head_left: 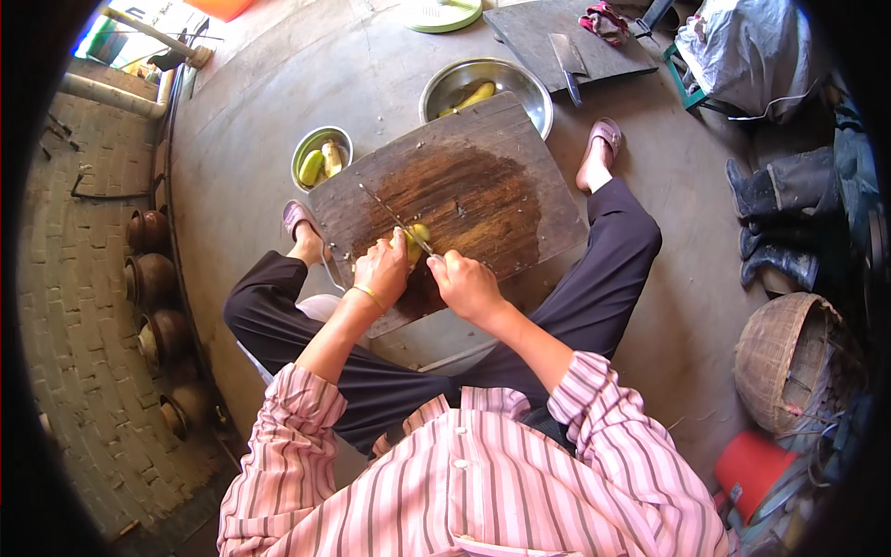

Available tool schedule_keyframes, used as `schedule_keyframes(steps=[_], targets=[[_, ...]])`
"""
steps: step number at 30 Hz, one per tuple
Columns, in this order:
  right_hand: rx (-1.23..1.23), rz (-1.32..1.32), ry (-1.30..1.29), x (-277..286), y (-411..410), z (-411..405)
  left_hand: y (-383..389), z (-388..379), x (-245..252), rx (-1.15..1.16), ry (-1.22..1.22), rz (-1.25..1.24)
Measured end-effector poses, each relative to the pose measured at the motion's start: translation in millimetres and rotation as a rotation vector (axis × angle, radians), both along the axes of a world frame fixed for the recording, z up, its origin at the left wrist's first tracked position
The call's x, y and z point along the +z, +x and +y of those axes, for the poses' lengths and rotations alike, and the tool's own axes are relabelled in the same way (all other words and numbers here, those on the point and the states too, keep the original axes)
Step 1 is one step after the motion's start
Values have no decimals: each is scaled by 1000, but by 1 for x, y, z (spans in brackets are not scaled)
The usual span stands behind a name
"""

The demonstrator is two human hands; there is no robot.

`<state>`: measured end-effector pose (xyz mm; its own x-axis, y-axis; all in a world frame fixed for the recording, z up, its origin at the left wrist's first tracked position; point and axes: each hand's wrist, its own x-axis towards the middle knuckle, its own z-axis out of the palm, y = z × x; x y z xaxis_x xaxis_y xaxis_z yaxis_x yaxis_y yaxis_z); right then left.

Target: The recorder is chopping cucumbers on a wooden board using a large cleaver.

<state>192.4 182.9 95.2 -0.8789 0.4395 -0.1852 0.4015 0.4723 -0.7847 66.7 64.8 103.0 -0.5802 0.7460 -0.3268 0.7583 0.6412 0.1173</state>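
On a wooden board with a wet, dark middle (487,202), my left hand (383,268) holds down a yellow-green vegetable (420,234), perhaps a cucumber. My right hand (468,284) grips the handle of a knife (395,216), whose blade points up and to the left across the vegetable. Whether the blade has cut in cannot be told. Behind the board's left corner stands a small metal bowl (295,154) with yellow-green pieces in it. A larger metal basin (539,90) behind the board holds a yellow vegetable (478,95), partly hidden by the board's edge.
A cleaver (567,59) and a red cloth (604,24) lie on a dark slab (518,35) at the back right. Black boots (779,188), a wicker basket (769,362) and a red bucket (750,473) are on the right. Clay pots (156,278) line the left wall.
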Motion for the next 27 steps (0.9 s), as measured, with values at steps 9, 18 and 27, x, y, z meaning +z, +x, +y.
schedule_keyframes(steps=[9, 18, 27], targets=[[-88, 108, -153, -5, 35, 14, -8, -13, -2, 53, 44, -34], [-273, 20, -428, -10, 81, 27, -6, -44, -5, 213, 261, -270], [-314, -24, -599, -7, 84, 26, 8, -56, -26, 336, 487, -260]])
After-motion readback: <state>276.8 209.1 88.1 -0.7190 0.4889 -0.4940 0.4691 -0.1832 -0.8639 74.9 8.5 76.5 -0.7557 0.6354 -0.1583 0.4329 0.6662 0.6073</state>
